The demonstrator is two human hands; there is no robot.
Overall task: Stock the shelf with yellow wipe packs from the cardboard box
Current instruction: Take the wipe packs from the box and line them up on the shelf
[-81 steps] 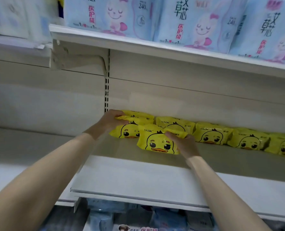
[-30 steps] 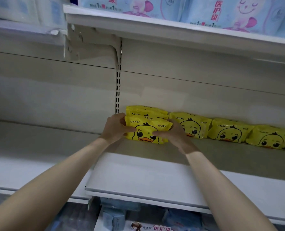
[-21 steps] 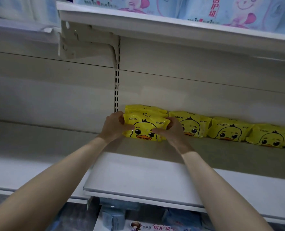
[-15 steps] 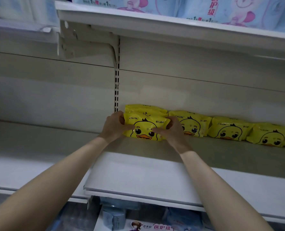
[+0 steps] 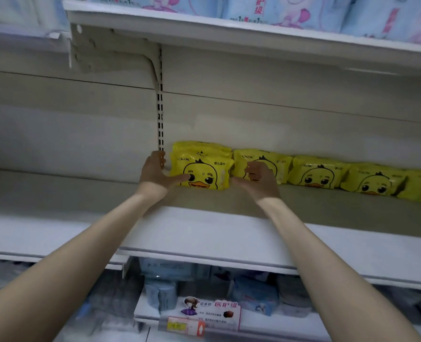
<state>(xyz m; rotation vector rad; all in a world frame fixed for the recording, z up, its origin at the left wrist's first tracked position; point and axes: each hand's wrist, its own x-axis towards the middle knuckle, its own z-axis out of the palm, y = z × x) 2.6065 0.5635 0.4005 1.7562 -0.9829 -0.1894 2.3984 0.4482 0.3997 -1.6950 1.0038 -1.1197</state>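
Note:
A yellow wipe pack (image 5: 202, 172) with a duck face stands at the left end of the middle shelf (image 5: 204, 233), in front of two more yellow packs (image 5: 199, 147) stacked behind it. My left hand (image 5: 155, 172) rests against its left edge, fingers straight up and thumb lying on its front. My right hand (image 5: 260, 180) hovers just right of it with loosely curled fingers, holding nothing. A row of yellow packs (image 5: 318, 171) runs to the right along the back wall. The cardboard box is out of view.
The slotted upright (image 5: 160, 112) and a shelf bracket (image 5: 111, 53) sit just left of the stack. The upper shelf (image 5: 229, 33) carries pink-and-blue packages (image 5: 291, 11). The lower shelf holds blue packs (image 5: 165, 290) and a price label (image 5: 209, 312).
The front pack was slid left and back onto the stack at the row's left end. My right hand has come off its right edge, and my left hand's fingers have straightened beside it.

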